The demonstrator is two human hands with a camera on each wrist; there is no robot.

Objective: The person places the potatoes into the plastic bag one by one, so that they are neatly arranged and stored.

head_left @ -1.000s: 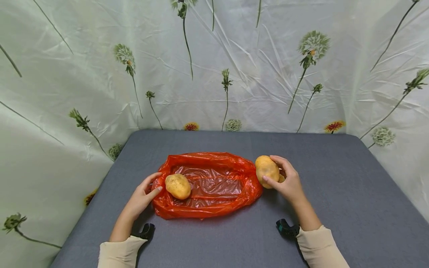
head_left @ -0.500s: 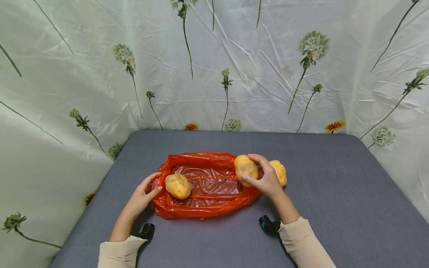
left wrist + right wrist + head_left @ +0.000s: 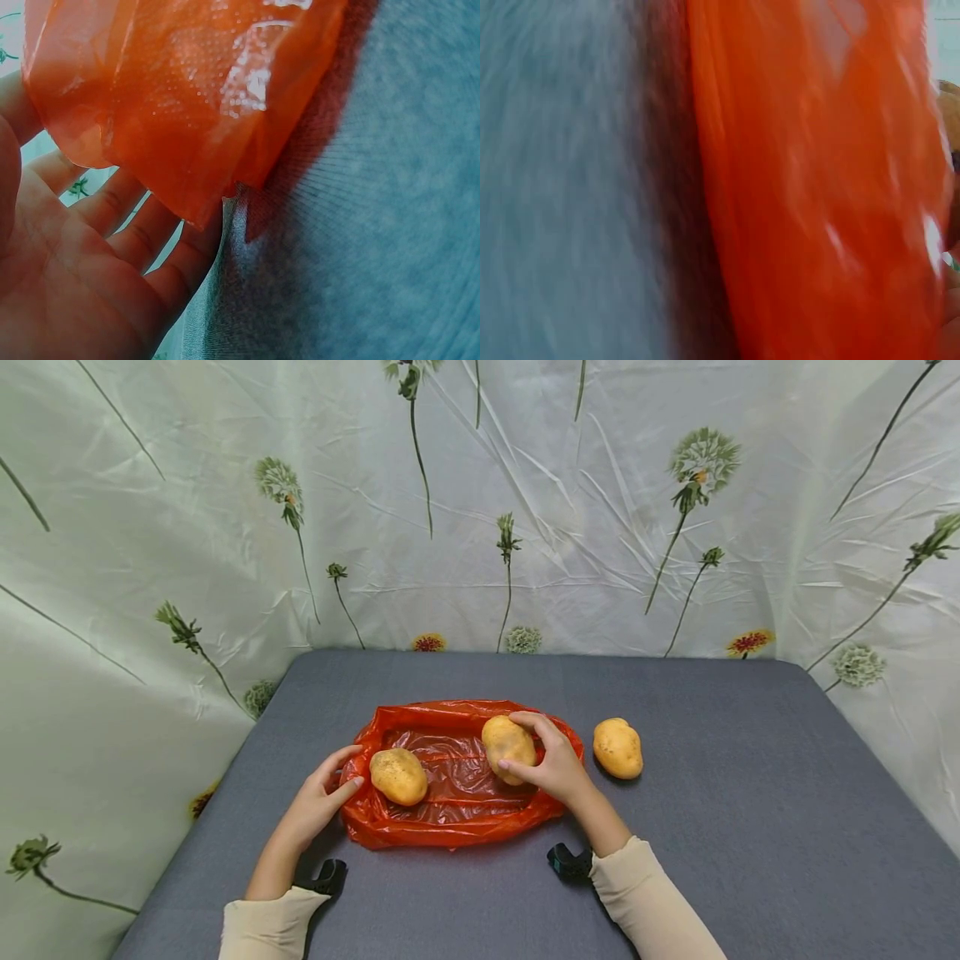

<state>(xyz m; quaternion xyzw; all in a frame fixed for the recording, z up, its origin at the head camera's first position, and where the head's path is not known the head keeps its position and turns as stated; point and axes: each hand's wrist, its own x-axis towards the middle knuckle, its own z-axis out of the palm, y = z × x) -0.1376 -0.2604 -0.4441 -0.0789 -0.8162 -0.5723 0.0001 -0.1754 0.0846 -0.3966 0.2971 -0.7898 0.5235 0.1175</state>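
Note:
In the head view, a red plastic bag [image 3: 457, 835] lies wide-mouthed on the table, and one potato [image 3: 398, 777] rests inside its left part. My right hand [image 3: 553, 762] grips a second potato [image 3: 507, 748] between thumb and fingers, over the right part of the bag's opening. At the bag's left end, my left hand [image 3: 318, 793] touches the outside of the plastic. The left wrist view shows the fingers of that hand [image 3: 90, 262] spread loosely against the bag's side [image 3: 180, 112]. The right wrist view is blurred; mostly the bag's wall [image 3: 817, 187] fills it.
A third potato [image 3: 618, 748] lies on the grey-blue table [image 3: 735, 810], just right of the bag. Behind and to the sides hangs a pale curtain [image 3: 600, 510] printed with flowers. Black wrist-worn devices [image 3: 568, 862] sit below both hands.
My right hand has carried its potato leftward from beside the bag to over its opening. The potato on the table has come fully into view. My left hand stays put.

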